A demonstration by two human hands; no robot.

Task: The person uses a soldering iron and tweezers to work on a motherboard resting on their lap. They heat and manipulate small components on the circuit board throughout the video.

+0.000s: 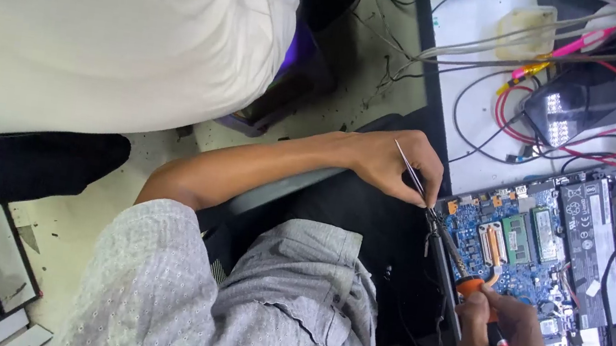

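While your left hand (392, 164) pinched tweezers (412, 173), your right hand (500, 341) gripped a soldering iron (478, 298). Both tips met (edge of the blue board (508, 247)).

A white rectangular label (588, 203) with dark print sits on the black battery at the right of the frame, near its upper end. Lower on the same battery lies a small white tilted sticker (592, 288). Small pale labels (544, 232) cover the green memory modules on the blue board. At upper right, a black device shows a glowing white panel (559, 119).
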